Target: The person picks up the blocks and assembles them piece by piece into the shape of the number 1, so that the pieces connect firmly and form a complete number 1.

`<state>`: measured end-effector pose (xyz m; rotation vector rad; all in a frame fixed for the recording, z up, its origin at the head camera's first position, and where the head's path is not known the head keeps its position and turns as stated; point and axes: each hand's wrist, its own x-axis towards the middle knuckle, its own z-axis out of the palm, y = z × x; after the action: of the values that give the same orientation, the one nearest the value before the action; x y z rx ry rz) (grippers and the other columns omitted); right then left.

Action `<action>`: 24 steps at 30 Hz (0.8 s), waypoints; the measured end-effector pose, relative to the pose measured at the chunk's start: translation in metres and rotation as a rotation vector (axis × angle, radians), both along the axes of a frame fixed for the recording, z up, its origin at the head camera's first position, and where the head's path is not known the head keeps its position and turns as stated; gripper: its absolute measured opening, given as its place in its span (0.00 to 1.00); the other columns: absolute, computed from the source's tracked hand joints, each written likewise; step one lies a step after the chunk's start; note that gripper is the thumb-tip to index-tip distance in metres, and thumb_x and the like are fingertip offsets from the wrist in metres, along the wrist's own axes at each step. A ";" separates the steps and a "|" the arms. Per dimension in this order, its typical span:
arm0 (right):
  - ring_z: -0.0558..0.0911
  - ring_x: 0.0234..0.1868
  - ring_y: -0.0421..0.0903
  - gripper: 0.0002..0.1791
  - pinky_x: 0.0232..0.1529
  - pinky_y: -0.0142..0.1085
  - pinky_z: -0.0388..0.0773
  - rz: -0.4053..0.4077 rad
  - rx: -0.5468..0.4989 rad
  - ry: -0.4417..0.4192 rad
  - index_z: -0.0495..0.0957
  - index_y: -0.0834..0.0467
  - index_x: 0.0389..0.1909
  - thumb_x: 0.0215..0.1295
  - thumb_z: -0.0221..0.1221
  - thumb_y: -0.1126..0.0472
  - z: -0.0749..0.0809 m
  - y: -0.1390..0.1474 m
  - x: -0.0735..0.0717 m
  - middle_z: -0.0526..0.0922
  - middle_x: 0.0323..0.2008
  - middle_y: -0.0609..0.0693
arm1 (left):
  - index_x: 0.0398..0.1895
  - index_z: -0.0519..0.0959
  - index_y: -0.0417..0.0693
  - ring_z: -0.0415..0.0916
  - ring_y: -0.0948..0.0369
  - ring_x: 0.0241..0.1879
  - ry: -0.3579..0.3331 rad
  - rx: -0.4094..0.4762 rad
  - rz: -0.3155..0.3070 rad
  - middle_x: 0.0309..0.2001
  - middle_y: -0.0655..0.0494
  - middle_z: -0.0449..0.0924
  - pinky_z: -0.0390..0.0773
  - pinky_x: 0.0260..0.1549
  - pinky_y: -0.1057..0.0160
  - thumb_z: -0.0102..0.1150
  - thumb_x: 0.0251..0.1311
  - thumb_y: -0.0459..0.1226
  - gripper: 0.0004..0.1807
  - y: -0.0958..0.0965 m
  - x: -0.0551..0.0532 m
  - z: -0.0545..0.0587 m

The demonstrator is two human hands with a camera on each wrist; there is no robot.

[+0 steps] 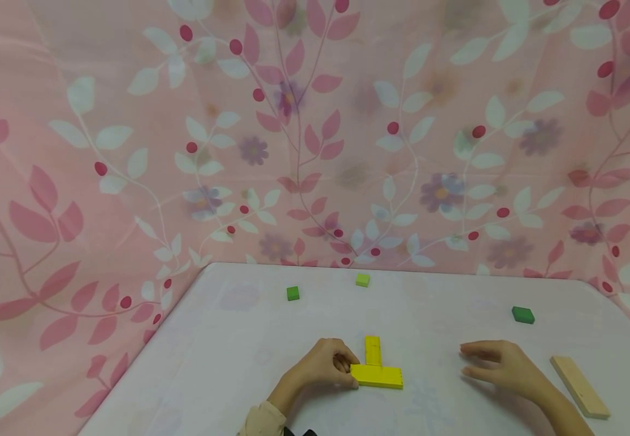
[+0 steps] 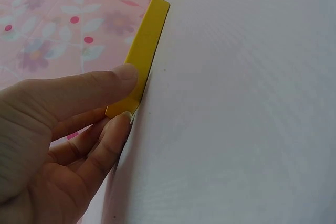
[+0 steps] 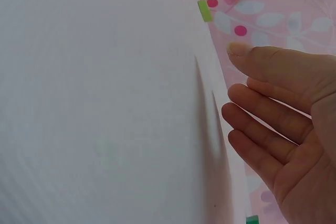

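Two yellow blocks lie in a T on the white table. My left hand pinches the left end of the nearer yellow block, which runs crosswise. Behind its middle, the other yellow block points away from me and appears to touch it. In the left wrist view, thumb and fingertips grip the end of the long yellow block. My right hand is held to the right of the blocks, fingers loosely extended and holding nothing. The right wrist view shows its thumb and fingers apart.
A plain wooden plank lies right of my right hand. Farther back are a dark green block, a light green block and a mid-green block. Pink floral cloth hangs behind the table.
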<state>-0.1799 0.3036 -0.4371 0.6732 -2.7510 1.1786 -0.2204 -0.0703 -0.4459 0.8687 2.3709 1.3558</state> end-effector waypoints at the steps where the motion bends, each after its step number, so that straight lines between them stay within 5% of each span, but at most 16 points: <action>1: 0.78 0.42 0.26 0.20 0.40 0.23 0.76 -0.012 0.008 -0.009 0.80 0.67 0.44 0.53 0.68 0.60 0.000 0.002 0.000 0.83 0.42 0.62 | 0.35 0.84 0.38 0.73 0.71 0.25 0.001 0.000 0.000 0.27 0.61 0.75 0.77 0.28 0.74 0.75 0.39 0.29 0.15 0.000 0.000 0.000; 16: 0.77 0.39 0.24 0.19 0.37 0.22 0.76 -0.129 0.035 0.044 0.81 0.68 0.43 0.51 0.69 0.62 0.001 0.022 0.003 0.84 0.40 0.58 | 0.35 0.84 0.37 0.72 0.72 0.25 0.017 -0.008 -0.007 0.27 0.63 0.75 0.77 0.28 0.74 0.75 0.39 0.29 0.16 0.000 0.000 -0.001; 24: 0.76 0.39 0.24 0.20 0.36 0.24 0.76 -0.191 0.098 0.000 0.80 0.66 0.47 0.55 0.67 0.58 0.008 0.038 0.005 0.84 0.43 0.59 | 0.35 0.84 0.37 0.72 0.72 0.25 0.021 0.000 -0.009 0.27 0.63 0.75 0.77 0.28 0.74 0.75 0.39 0.30 0.16 0.000 0.000 -0.002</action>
<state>-0.1744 0.3420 -0.4289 0.4064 -2.8124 1.0107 -0.2205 -0.0707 -0.4484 0.8975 2.3800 1.3491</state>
